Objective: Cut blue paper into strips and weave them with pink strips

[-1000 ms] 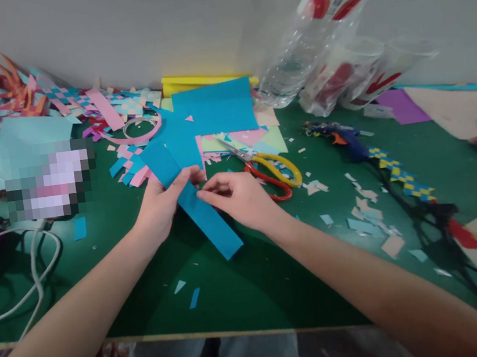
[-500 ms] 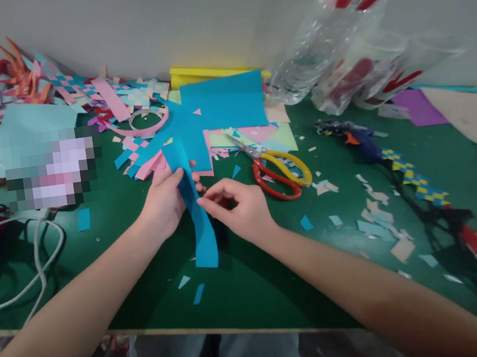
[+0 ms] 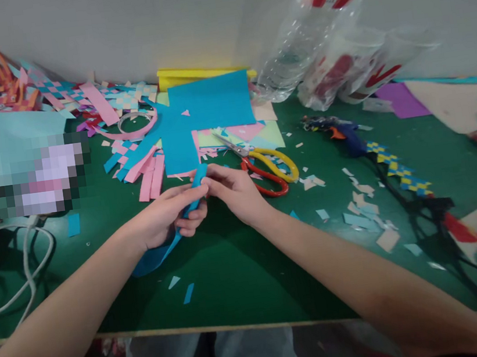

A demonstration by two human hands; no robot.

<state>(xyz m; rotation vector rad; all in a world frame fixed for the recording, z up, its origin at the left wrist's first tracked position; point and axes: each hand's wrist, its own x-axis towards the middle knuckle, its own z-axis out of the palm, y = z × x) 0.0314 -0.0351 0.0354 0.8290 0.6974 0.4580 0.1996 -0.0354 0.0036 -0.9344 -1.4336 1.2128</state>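
The light is dim, detail slightly blurred, shadows soft on the table (image 3: 243, 283), glints on the bottle (image 3: 297, 42).

This looks to me like a paper-craft workspace; whether in a home, a school or a workshop, I can't tell. The green surface (image 3: 253, 293) meets a plain grey wall (image 3: 92, 34) at its far edge, where heaps of cut and woven paper (image 3: 73, 95) crowd the left. Scissors (image 3: 244, 151) lie near the middle, paper offcuts (image 3: 388, 241) scatter toward the right edge, and plastic cups (image 3: 391, 67) sit at the back.
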